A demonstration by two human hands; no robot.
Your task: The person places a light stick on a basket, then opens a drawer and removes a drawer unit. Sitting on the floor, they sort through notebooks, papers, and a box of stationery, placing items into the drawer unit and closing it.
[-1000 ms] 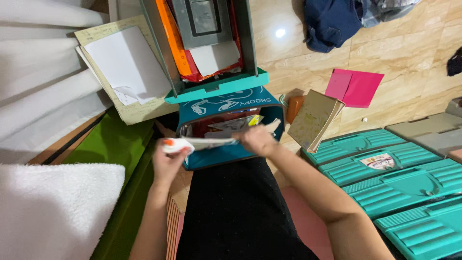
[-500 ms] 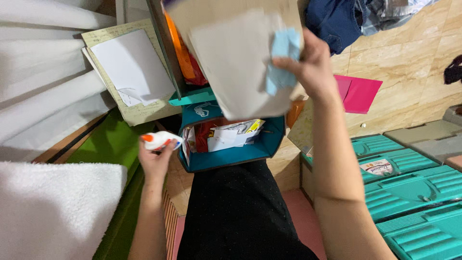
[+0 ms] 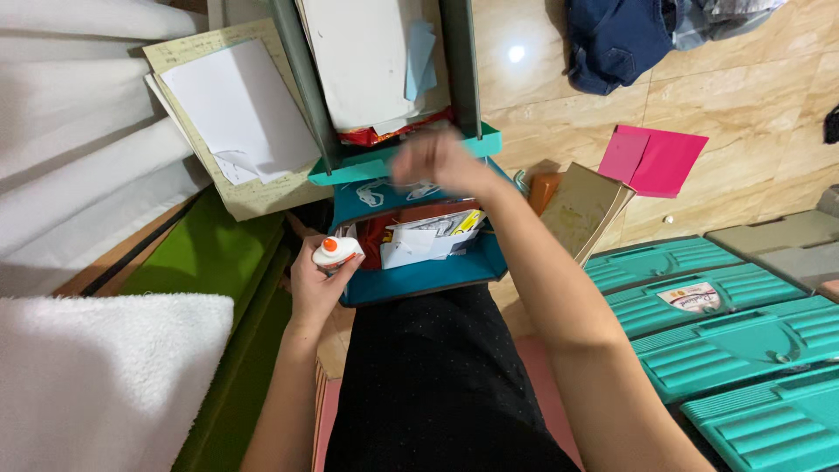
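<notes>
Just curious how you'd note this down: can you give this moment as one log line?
left hand: holds white glue bottle, orange cap | right hand: blurred, over teal box of papers | pink folder: on floor

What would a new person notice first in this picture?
The left hand holds a small white bottle with an orange cap beside an open teal box full of papers. The right hand, blurred, is above the box. Pink paper lies on the tiled floor at the right.
</notes>
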